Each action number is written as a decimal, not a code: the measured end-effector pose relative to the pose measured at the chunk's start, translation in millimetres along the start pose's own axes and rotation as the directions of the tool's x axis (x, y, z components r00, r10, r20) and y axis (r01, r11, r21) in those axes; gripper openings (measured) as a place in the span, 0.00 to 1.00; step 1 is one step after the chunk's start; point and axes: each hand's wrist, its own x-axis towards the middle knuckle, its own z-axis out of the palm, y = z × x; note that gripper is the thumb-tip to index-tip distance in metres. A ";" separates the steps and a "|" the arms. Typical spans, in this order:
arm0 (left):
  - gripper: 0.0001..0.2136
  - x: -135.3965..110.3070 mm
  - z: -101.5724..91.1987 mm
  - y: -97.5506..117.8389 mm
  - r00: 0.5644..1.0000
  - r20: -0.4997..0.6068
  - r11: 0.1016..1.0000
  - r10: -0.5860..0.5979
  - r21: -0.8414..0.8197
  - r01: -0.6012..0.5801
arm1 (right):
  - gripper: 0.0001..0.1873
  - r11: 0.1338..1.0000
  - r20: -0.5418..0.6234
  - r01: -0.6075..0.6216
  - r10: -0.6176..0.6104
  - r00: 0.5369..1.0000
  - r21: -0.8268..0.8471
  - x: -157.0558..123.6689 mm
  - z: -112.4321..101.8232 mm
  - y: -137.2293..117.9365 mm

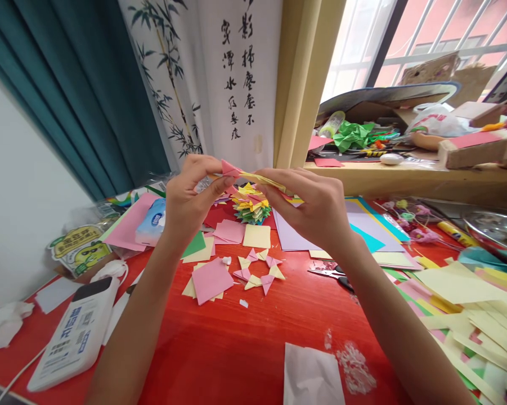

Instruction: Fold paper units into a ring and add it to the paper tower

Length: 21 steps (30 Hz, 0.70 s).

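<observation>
Both hands are raised above a red table (253,337). My left hand (192,197) pinches the pink tip of a folded paper piece (253,175), and my right hand (316,208) grips its yellow end. Behind the hands sits a stack of folded pink, yellow and green paper units (251,207). Below them lie several small folded pink and yellow triangles (259,273) and loose paper squares (211,278).
Scissors (331,274) lie by my right forearm. Yellow paper strips (468,315) pile up at the right, coloured sheets (363,228) behind them. A white device (73,334) and a tissue pack (152,220) sit at the left. A cluttered window ledge (409,180) runs along the back right.
</observation>
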 end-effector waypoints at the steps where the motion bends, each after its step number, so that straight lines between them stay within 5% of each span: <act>1: 0.04 -0.2 -0.2 0.2 1.000 0.004 1.000 -0.002 -0.004 0.002 | 0.13 1.000 -0.001 0.004 -0.004 1.000 0.004 0.1 -0.3 0.0; 21: 0.04 -1.0 -0.9 -1.5 0.999 0.027 0.999 -0.033 -0.003 0.033 | 0.12 0.999 -0.025 -0.025 0.025 0.999 0.022 -0.7 1.9 0.9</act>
